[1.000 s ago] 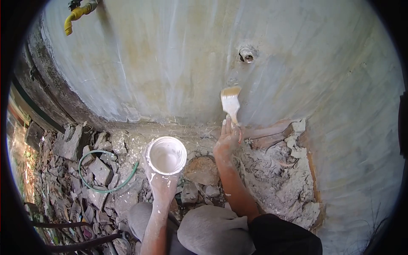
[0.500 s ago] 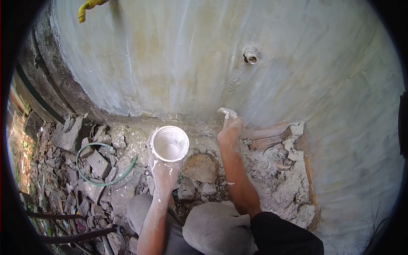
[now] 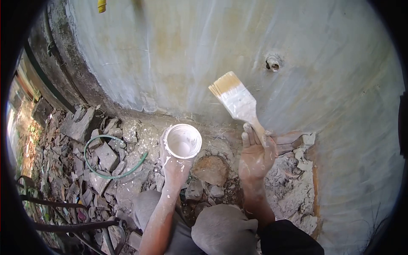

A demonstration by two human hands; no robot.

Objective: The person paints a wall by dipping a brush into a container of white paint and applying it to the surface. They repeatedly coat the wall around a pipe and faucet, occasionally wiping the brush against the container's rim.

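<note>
A white plastic container with pale liquid inside is gripped from its left side by my left hand, its open top facing up. My right hand is turned palm up, with the handle of a flat paintbrush held between thumb and fingers. The brush points up and left in front of the stained wall, its light bristles spread at the tip. White residue marks both hands and the left forearm.
A pipe stub sticks out of the wall, and part of a yellow tap shows above. Stones and rubble lie at left with a green hose. Dark metal bars are lower left. Broken masonry is at right.
My right hand has turned palm up and moved right and down, bringing the whole brush into sight. The view has shifted, so the wall and container appear further right.
</note>
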